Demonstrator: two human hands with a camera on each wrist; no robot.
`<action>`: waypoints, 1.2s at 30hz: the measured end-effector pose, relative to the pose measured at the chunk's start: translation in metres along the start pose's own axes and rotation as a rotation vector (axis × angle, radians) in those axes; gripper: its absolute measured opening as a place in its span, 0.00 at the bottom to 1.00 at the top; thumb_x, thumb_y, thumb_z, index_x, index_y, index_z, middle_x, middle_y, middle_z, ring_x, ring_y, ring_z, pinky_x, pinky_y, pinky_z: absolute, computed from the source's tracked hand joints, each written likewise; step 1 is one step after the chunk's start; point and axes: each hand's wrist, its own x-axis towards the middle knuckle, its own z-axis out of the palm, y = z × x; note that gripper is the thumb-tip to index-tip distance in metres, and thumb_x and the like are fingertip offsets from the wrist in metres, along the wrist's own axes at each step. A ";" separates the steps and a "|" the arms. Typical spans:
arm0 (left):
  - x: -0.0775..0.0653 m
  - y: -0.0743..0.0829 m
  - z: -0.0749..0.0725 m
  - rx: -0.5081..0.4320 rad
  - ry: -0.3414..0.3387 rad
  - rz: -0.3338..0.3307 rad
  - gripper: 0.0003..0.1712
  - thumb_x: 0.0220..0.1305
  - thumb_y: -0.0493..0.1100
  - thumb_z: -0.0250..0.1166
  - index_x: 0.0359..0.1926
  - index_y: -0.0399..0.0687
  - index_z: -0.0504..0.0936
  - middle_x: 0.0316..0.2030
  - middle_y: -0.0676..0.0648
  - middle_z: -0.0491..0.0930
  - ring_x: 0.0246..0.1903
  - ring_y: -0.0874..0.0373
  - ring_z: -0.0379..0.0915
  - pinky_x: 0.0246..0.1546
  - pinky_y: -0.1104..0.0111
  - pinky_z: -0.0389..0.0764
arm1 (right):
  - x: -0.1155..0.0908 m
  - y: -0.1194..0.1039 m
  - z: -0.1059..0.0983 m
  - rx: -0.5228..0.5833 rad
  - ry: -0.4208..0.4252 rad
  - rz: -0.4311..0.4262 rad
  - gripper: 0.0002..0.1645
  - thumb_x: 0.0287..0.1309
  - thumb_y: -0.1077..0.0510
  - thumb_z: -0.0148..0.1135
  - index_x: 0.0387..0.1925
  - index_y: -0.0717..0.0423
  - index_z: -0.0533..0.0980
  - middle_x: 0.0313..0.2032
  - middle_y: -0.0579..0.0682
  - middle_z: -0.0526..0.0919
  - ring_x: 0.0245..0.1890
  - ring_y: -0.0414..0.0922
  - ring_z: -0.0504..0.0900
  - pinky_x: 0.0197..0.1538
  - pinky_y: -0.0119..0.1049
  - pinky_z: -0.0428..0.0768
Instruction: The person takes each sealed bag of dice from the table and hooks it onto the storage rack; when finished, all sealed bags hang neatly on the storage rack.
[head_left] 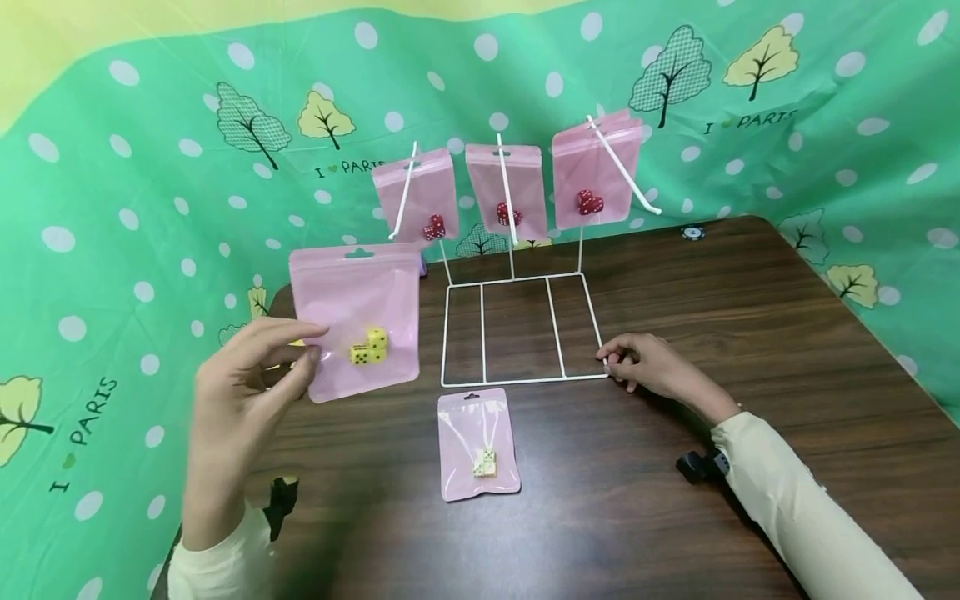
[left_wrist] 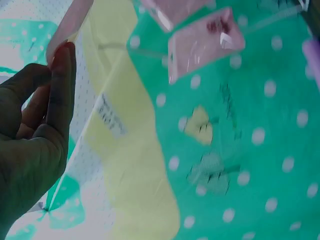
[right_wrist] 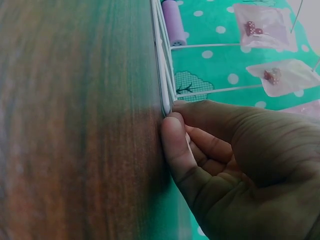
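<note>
By its left edge, my left hand (head_left: 243,400) pinches a pink zip bag (head_left: 352,292) with yellow dice (head_left: 369,348) inside, held up off the table. In the left wrist view that bag (left_wrist: 70,25) shows edge-on between thumb and fingers. My right hand (head_left: 648,362) grips the front right corner of a white wire display rack (head_left: 525,381); the right wrist view shows thumb and finger pinching the base wire (right_wrist: 165,95). Three pink bags with red dice, the left bag (head_left: 416,196), middle bag (head_left: 528,200) and right bag (head_left: 600,175), hang on the rack's hooks.
Flat on the brown table (head_left: 600,500), in front of the rack, lies another pink bag (head_left: 457,458) with pale dice. A poker chip (head_left: 693,233) lies near the back edge. Behind hangs a green dotted cloth (head_left: 187,150). A purple cylinder (right_wrist: 173,22) stands beyond the rack.
</note>
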 end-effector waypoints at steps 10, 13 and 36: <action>0.017 -0.017 0.033 -0.072 0.000 -0.108 0.16 0.68 0.20 0.67 0.54 0.33 0.89 0.47 0.45 0.84 0.36 0.62 0.88 0.34 0.76 0.84 | 0.001 0.002 0.001 -0.008 -0.003 -0.003 0.13 0.75 0.68 0.63 0.55 0.72 0.82 0.36 0.53 0.81 0.30 0.45 0.81 0.30 0.38 0.85; 0.018 -0.026 0.037 -0.055 0.022 -0.136 0.17 0.68 0.21 0.67 0.53 0.34 0.90 0.46 0.48 0.84 0.35 0.62 0.87 0.33 0.77 0.84 | 0.001 0.001 0.000 -0.007 -0.002 -0.007 0.13 0.75 0.67 0.63 0.55 0.72 0.82 0.36 0.54 0.81 0.30 0.44 0.81 0.30 0.37 0.85; 0.104 -0.110 0.084 -0.005 0.099 -0.210 0.13 0.75 0.33 0.66 0.57 0.39 0.90 0.50 0.43 0.84 0.34 0.61 0.84 0.25 0.77 0.75 | -0.004 0.002 0.001 0.030 0.031 0.006 0.13 0.74 0.67 0.64 0.54 0.71 0.82 0.37 0.54 0.81 0.28 0.44 0.79 0.29 0.37 0.83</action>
